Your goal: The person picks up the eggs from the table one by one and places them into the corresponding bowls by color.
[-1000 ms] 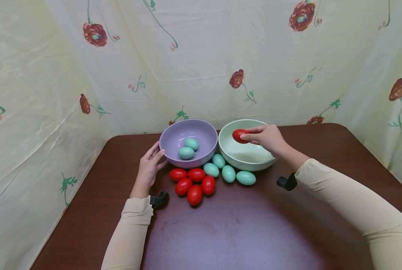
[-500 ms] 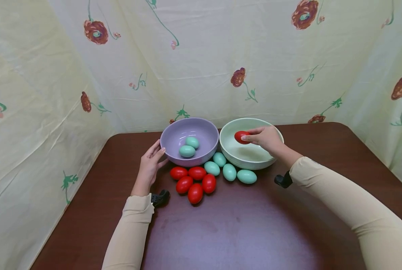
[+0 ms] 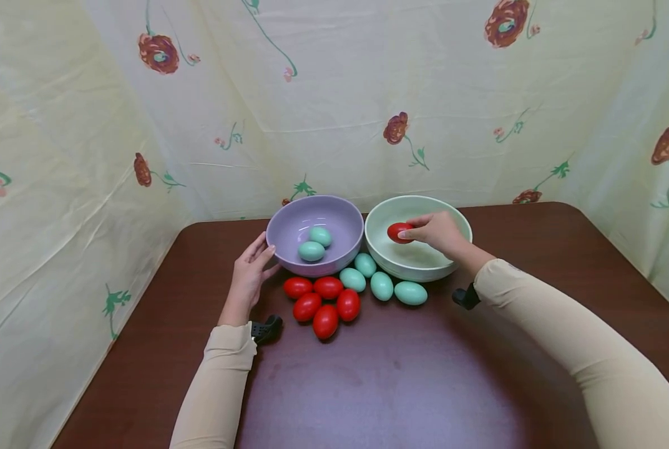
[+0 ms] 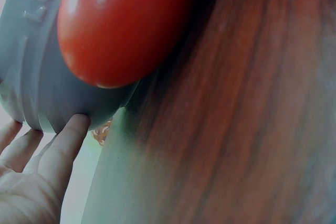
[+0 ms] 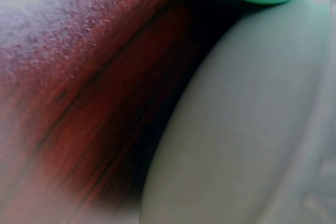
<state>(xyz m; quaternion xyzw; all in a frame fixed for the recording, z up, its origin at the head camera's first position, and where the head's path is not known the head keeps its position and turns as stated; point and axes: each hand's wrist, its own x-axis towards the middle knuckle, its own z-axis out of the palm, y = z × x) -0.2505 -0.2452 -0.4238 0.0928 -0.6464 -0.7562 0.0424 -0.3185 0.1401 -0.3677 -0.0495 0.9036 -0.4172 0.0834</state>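
My right hand point(image 3: 437, 234) pinches a red egg point(image 3: 399, 233) between thumb and fingers, over the inside of the pale green bowl point(image 3: 419, 271). That hand is out of sight in the right wrist view, where the bowl's outer wall point(image 5: 241, 108) fills the right side. My left hand point(image 3: 249, 274) rests its extended fingers against the left side of the purple bowl point(image 3: 289, 227). In the left wrist view its fingertips point(image 4: 79, 121) touch the bowl's outer wall. Two mint-green eggs point(image 3: 311, 251) lie inside the purple bowl.
Several red eggs point(image 3: 326, 322) lie on the brown table point(image 3: 390, 380) in front of the purple bowl. Several mint-green eggs point(image 3: 410, 293) lie in front of the green bowl. The bowls stand side by side near the back edge, before a flowered curtain point(image 3: 334, 93).
My right hand has lowered slightly with the red egg, deeper over the green bowl. The left hand keeps its place at the purple bowl.
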